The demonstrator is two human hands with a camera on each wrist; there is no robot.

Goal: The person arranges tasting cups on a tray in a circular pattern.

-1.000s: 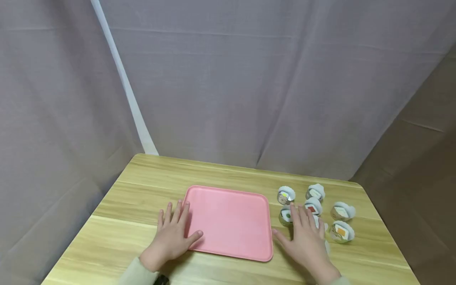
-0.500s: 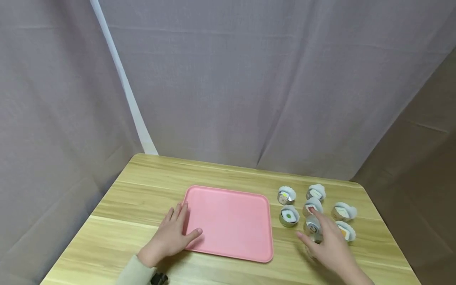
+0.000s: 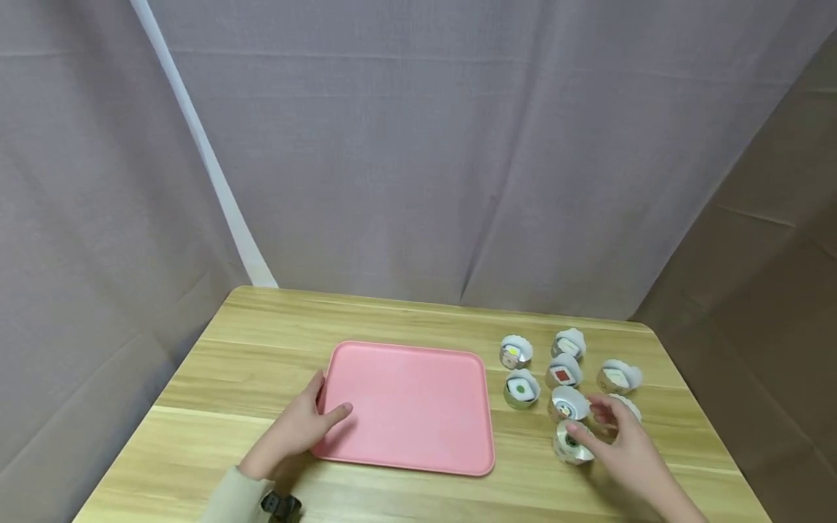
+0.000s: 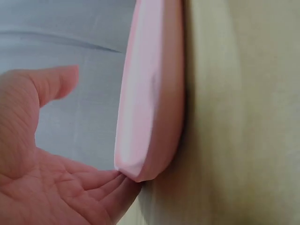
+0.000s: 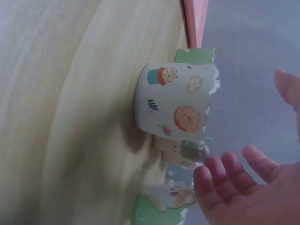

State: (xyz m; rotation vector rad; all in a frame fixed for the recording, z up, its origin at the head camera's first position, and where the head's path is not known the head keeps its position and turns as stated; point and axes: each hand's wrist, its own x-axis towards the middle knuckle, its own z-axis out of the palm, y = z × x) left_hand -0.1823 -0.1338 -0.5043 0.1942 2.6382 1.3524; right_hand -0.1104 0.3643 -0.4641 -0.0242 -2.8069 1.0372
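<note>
My left hand (image 3: pixel 301 425) is at the left edge of a pink rectangular tray (image 3: pixel 405 407). In the left wrist view its fingertips touch the tray's rim (image 4: pixel 147 103), while the thumb stands raised apart from it. Over on the right, my right hand (image 3: pixel 631 443) hovers beside the nearest paper baking cup (image 3: pixel 564 452), thumb overlapping its rim in the head view. The right wrist view shows that cup (image 5: pixel 173 101), white with cupcake and doughnut prints, apart from my loosely bent fingers (image 5: pixel 229 173). Nothing lies in the right hand, which partly hides an orange-marked cup.
Several more scalloped paper cups stand right of the tray, among them a green one (image 3: pixel 519 401) and one with a red-marked piece (image 3: pixel 560 375) inside. Small white square pieces sit in the cups. A grey curtain (image 3: pixel 366 181) hangs behind the wooden table (image 3: pixel 392 312).
My right hand has moved right from above the cups and lowered to beside the nearest one. My left fingers have closed in against the tray's left edge. The head view has shifted slightly.
</note>
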